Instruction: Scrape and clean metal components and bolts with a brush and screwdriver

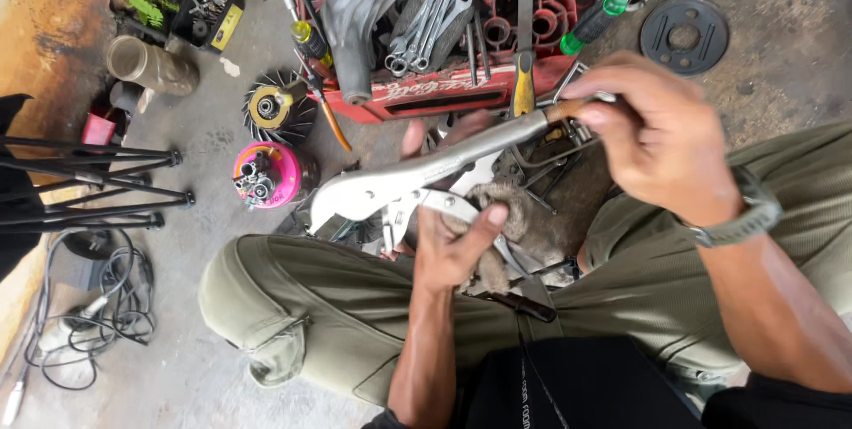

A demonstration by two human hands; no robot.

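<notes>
Risk: locking pliers (417, 179) slip; left hand (457, 247) grips lower handle, right hand (652, 141) pinches end screw, fingers could get nipped.

red toolbox (426, 96) blocks ahead, bare floor (195, 376) left

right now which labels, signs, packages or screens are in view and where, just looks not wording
Label strip: front wall of the red tool tray, top centre; long red band with pale lettering.
Small case: top left on the floor beside fern leaves; black with a yellow edge, small parts inside.
No screens or signs show.
</notes>
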